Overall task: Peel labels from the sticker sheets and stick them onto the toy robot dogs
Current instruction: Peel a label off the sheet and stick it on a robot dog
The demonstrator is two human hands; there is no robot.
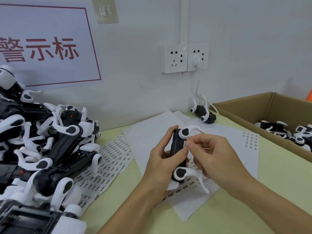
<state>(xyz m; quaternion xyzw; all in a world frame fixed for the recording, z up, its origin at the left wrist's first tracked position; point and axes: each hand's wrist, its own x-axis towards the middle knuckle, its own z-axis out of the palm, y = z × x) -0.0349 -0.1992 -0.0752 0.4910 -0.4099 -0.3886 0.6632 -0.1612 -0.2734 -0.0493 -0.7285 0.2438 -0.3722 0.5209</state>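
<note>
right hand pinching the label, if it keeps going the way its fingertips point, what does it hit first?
The right hand points left, its fingers pinching a small label. First contact would probably be the dog gripped by the left hand, with the left thumb close beside. Depth is unclear, but the gap looks tiny.

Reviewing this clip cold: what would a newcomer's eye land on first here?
Probably the two hands at centre: the left hand grips a black-and-white toy robot dog while the right hand pinches a small label against its body. Next, the big heap of toy dogs at left, spilling over sticker sheets, and the red-lettered wall sign above.
</note>
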